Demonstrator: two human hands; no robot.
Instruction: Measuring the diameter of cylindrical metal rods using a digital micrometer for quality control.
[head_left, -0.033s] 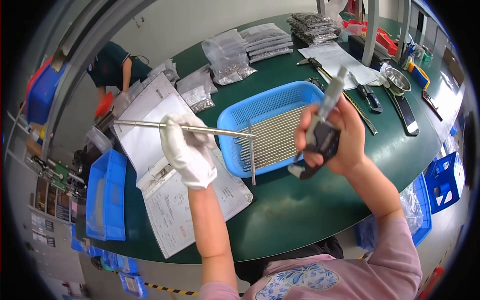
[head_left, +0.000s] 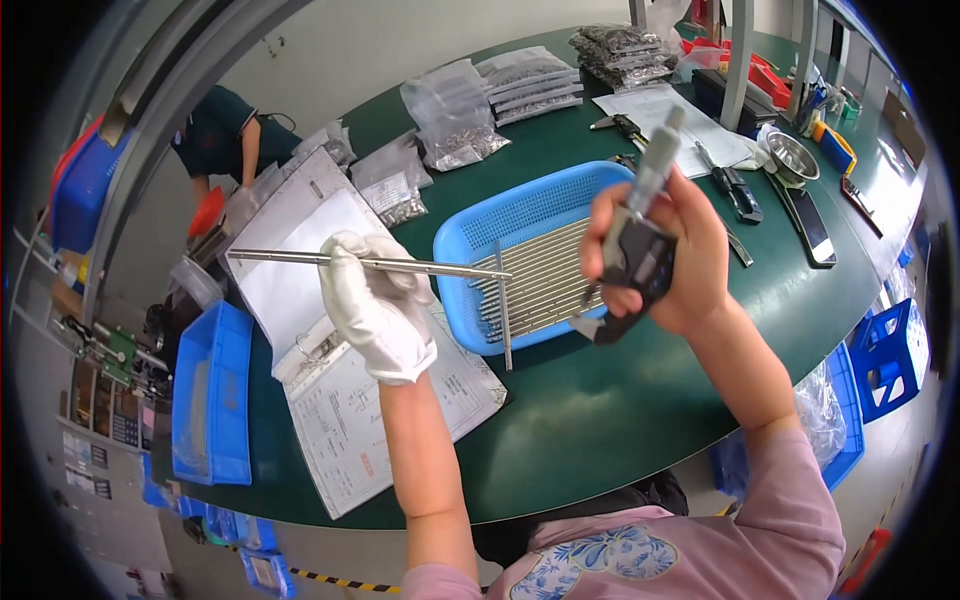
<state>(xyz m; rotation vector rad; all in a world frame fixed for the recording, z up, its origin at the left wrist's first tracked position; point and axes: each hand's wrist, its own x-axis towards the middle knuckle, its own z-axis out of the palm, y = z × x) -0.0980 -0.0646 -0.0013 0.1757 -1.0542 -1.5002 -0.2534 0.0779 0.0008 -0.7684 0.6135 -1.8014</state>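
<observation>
My left hand (head_left: pixel 375 305), in a white glove, is closed around a thin metal rod (head_left: pixel 455 269), held nearly level. The rod's right end reaches over the left part of a blue plastic basket (head_left: pixel 452 300). Several similar rods (head_left: pixel 545 275) lie side by side in the basket, and a flat metal strip (head_left: pixel 504 325) crosses its near left rim. Bare and raised over the basket's right side, my right hand (head_left: pixel 695 265) grips a digital micrometer (head_left: pixel 640 262) with a dark body and silver barrel. The micrometer is blurred and apart from the held rod.
An open binder (head_left: pixel 390 440) with printed sheets lies under my left arm. Bags of small metal parts (head_left: pixel 460 120) line the far side. Calipers (head_left: pixel 735 190), a phone (head_left: pixel 812 228) and a metal bowl (head_left: pixel 793 158) sit at right. A blue bin (head_left: pixel 240 400) stands left; a person (head_left: pixel 225 135) is beyond.
My right hand has shifted slightly left with the micrometer, whose barrel end is a little higher. The left hand and rod have barely moved.
</observation>
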